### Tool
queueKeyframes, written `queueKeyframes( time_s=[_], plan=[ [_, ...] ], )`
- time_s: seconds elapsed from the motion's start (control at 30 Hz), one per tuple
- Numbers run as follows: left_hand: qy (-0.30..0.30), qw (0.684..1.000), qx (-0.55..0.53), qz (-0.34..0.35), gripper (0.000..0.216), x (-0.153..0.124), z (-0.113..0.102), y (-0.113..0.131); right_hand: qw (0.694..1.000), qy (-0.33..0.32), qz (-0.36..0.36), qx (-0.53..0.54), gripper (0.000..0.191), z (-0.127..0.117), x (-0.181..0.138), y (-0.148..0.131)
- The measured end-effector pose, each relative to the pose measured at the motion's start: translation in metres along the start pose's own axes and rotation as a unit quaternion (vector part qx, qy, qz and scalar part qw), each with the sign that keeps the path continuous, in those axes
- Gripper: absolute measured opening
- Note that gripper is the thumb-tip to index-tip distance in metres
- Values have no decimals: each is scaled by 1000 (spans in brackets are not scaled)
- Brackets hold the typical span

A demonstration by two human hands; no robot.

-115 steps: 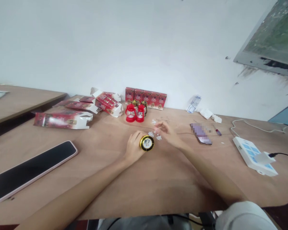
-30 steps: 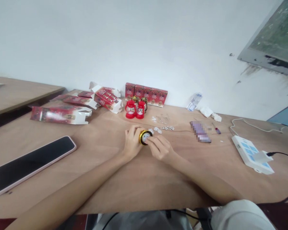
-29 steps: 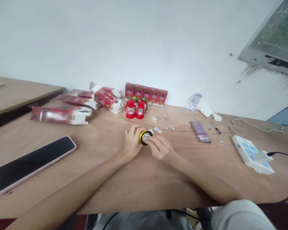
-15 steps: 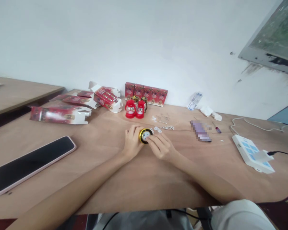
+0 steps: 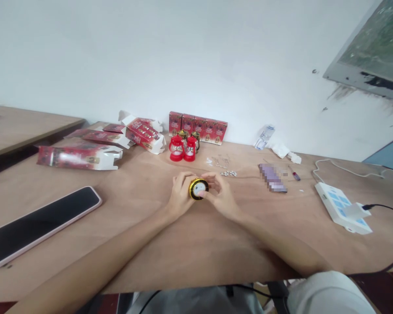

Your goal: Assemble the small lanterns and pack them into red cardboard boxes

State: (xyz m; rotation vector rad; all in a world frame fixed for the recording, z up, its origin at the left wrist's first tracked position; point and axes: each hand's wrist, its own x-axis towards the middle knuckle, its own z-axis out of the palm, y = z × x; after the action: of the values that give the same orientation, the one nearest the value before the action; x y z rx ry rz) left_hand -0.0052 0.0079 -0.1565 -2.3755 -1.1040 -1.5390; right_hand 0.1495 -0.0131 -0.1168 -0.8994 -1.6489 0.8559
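Observation:
Between my hands is a small gold lantern (image 5: 191, 188), tipped so that its round base with a white centre faces me. My left hand (image 5: 180, 194) is closed around its left side. My right hand (image 5: 221, 196) grips it from the right, thumb pressed on the white base and fingers curled behind the rim. Beyond them two red lanterns (image 5: 182, 150) stand upright, with bronze-coloured lanterns (image 5: 196, 138) partly hidden behind. Several small round button cells (image 5: 229, 173) and other tiny pieces (image 5: 222, 161) lie just past my right hand.
Red printed boxes (image 5: 198, 126) stand in a row by the wall. Opened cartons (image 5: 78, 157) and a phone (image 5: 42, 226) lie left. To the right are a pixelated purple item (image 5: 272, 178), a small screwdriver (image 5: 294, 173), crumpled tissue (image 5: 281, 150) and a white power strip (image 5: 342, 208) with cables.
My right hand has shifted from fingertips pinched at the base's centre to fingers around the far rim, with the thumb on the base. My left hand keeps its hold. The view shifts slightly.

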Motion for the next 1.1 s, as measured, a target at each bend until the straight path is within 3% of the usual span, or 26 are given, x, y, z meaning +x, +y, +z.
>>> queueKeyframes(
  time_s=[0.13, 0.27, 0.4, 0.6, 1.1],
  plan=[
    [-12, 1000, 15, 16, 24, -1, 1, 1, 999, 13, 17, 42, 35, 3, -4, 2],
    [-20, 999, 16, -25, 24, 0, 1, 2, 985, 40, -137, -99, 17, 6, -12, -1],
    [-40, 999, 3, -27, 29, -1, -1, 3, 955, 42, -230, -182, 29, 9, -15, 3],
    [-31, 999, -20, -9, 37, -2, -1, 4, 948, 56, -249, -193, 26, 9, -15, 10],
    [-58, 997, -25, -43, 23, -8, 4, 3, 948, 84, -248, -178, 21, 11, -17, 15]
  ],
)
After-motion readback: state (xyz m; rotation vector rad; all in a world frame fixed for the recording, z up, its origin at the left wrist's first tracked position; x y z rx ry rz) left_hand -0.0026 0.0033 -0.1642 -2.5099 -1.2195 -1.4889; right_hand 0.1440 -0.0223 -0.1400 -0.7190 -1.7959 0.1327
